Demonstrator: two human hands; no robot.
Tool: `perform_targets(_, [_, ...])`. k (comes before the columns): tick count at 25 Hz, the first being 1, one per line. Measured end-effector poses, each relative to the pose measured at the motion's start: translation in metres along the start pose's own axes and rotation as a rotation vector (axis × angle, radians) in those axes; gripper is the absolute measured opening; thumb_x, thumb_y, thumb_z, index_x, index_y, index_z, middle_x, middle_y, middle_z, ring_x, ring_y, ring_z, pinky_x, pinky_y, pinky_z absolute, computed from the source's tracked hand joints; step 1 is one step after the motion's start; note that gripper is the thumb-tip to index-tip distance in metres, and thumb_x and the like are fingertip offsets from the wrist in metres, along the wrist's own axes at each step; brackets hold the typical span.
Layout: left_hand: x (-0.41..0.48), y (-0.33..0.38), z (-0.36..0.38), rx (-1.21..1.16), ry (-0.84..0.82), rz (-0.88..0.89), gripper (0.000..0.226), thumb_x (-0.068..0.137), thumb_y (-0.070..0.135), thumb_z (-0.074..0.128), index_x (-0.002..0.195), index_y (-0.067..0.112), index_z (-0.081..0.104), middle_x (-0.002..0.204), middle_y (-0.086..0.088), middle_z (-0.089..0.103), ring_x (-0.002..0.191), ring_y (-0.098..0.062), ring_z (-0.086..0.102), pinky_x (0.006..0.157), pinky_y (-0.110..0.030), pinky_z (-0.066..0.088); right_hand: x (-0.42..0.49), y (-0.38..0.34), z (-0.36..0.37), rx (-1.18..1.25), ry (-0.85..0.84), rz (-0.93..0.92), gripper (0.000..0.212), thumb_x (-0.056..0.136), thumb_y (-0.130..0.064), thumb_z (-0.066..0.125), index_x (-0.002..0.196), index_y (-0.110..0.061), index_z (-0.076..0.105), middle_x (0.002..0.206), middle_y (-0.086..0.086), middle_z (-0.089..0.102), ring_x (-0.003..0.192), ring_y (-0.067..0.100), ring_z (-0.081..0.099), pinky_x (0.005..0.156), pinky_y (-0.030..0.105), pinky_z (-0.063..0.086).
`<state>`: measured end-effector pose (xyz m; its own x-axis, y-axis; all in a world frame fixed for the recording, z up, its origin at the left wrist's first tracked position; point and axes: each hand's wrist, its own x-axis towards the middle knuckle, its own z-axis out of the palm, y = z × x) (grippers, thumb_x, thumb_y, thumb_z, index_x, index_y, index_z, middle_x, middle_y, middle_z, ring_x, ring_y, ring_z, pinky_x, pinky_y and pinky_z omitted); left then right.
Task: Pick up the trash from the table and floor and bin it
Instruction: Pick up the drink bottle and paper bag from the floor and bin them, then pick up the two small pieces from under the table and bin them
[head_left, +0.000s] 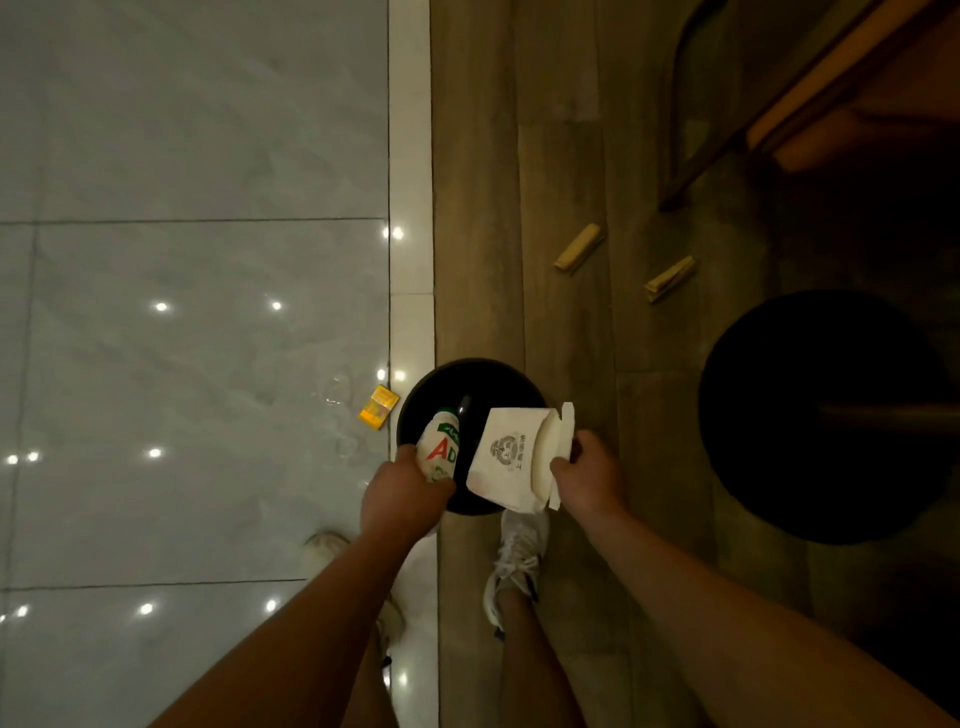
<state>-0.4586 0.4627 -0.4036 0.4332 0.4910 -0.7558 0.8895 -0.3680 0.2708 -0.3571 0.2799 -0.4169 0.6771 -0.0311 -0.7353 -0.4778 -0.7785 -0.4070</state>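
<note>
A round black bin (470, 376) stands on the floor just ahead of my feet. My left hand (402, 496) grips a white plastic bottle (440, 441) with red and green print, tilted neck-first over the bin's opening. My right hand (589, 475) holds a white paper bag (511, 454) with a printed emblem by its open end, above the bin's right half. On the tiles left of the bin lies a small yellow box (380, 407). Two tan paper wrappers (577, 248) (670, 279) lie on the wooden floor further ahead.
A round dark table top or stool (831, 415) fills the right side. A chair's wooden frame (779, 104) stands at the top right. Glossy grey tiles (182, 312) cover the left, wood planks the middle. My white shoes (514, 561) stand behind the bin.
</note>
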Motion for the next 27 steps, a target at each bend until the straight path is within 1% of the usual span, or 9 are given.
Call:
perform_targets(3, [0.021, 0.003, 0.02, 0.081, 0.028, 0.011, 0.065, 0.076, 0.041, 0.068, 0.13, 0.017, 0.043, 0.112, -0.012, 0.061, 0.101, -0.031, 0.063, 0.078, -0.038, 0.052, 0.022, 0.005, 0.022, 0.011, -0.014, -0.012, 0.023, 0.088, -0.012, 0.06, 0.11, -0.013, 0.058, 0.108, 0.009, 0.067, 0.093, 0.028, 0.063, 0.068, 0.033, 0.047])
perform_targets(8, [0.043, 0.005, 0.037, 0.129, 0.057, 0.016, 0.062, 0.077, 0.041, 0.066, 0.129, 0.017, 0.042, 0.116, -0.013, 0.055, 0.102, -0.034, 0.061, 0.081, -0.043, 0.054, 0.038, 0.011, 0.045, 0.022, -0.021, -0.041, 0.018, 0.087, -0.019, 0.065, 0.101, -0.013, 0.056, 0.097, 0.006, 0.064, 0.09, 0.029, 0.063, 0.075, 0.039, 0.052])
perform_targets(11, [0.047, 0.006, 0.044, 0.118, 0.072, 0.059, 0.064, 0.079, 0.042, 0.065, 0.132, 0.015, 0.041, 0.124, -0.016, 0.049, 0.106, -0.037, 0.059, 0.084, -0.044, 0.052, 0.039, 0.016, 0.05, 0.049, -0.027, -0.039, 0.019, 0.086, -0.026, 0.068, 0.096, -0.021, 0.053, 0.088, 0.0, 0.06, 0.085, 0.025, 0.062, 0.073, 0.037, 0.052])
perform_targets(13, [0.046, 0.004, 0.045, 0.126, 0.069, 0.09, 0.065, 0.08, 0.041, 0.064, 0.133, 0.014, 0.04, 0.126, -0.017, 0.048, 0.106, -0.038, 0.059, 0.083, -0.043, 0.05, 0.037, 0.022, 0.049, 0.051, -0.05, -0.024, 0.02, 0.087, -0.026, 0.067, 0.103, -0.019, 0.057, 0.087, -0.001, 0.061, 0.085, 0.023, 0.063, 0.074, 0.036, 0.052])
perform_targets(16, [0.039, 0.0, 0.04, 0.154, 0.049, 0.117, 0.058, 0.08, 0.038, 0.061, 0.13, 0.015, 0.043, 0.12, -0.016, 0.05, 0.099, -0.038, 0.061, 0.078, -0.042, 0.05, 0.034, 0.029, 0.046, -0.002, -0.073, -0.03, 0.027, 0.087, -0.02, 0.064, 0.113, -0.015, 0.058, 0.087, -0.002, 0.062, 0.085, 0.021, 0.062, 0.075, 0.034, 0.05])
perform_targets(19, [0.028, -0.003, 0.03, 0.192, 0.045, 0.148, 0.051, 0.079, 0.035, 0.059, 0.124, 0.015, 0.045, 0.116, -0.014, 0.052, 0.096, -0.036, 0.061, 0.079, -0.045, 0.054, 0.026, 0.029, 0.043, -0.073, -0.096, -0.048, 0.029, 0.085, -0.018, 0.066, 0.114, -0.015, 0.058, 0.085, -0.002, 0.061, 0.087, 0.021, 0.062, 0.079, 0.035, 0.051])
perform_targets(23, [0.013, -0.007, 0.011, 0.235, 0.04, 0.167, 0.051, 0.078, 0.034, 0.058, 0.123, 0.016, 0.045, 0.114, -0.013, 0.053, 0.098, -0.035, 0.06, 0.081, -0.045, 0.055, 0.009, 0.022, 0.04, -0.125, -0.14, -0.076, 0.026, 0.084, -0.018, 0.065, 0.109, -0.017, 0.058, 0.076, -0.005, 0.06, 0.085, 0.022, 0.063, 0.078, 0.037, 0.052])
perform_targets(24, [0.01, -0.008, 0.007, 0.237, 0.04, 0.171, 0.05, 0.077, 0.034, 0.058, 0.123, 0.017, 0.045, 0.113, -0.012, 0.053, 0.098, -0.034, 0.06, 0.081, -0.046, 0.055, 0.004, 0.018, 0.039, -0.149, -0.152, -0.085, 0.025, 0.084, -0.019, 0.065, 0.108, -0.018, 0.058, 0.077, -0.004, 0.061, 0.084, 0.022, 0.063, 0.077, 0.037, 0.053])
perform_targets(27, [-0.004, -0.012, -0.01, 0.259, 0.044, 0.199, 0.047, 0.077, 0.037, 0.057, 0.119, 0.019, 0.047, 0.11, -0.011, 0.055, 0.097, -0.032, 0.06, 0.082, -0.047, 0.055, -0.011, 0.005, 0.034, -0.234, -0.188, -0.122, 0.026, 0.083, -0.024, 0.065, 0.107, -0.022, 0.057, 0.091, 0.004, 0.066, 0.086, 0.024, 0.064, 0.078, 0.039, 0.054])
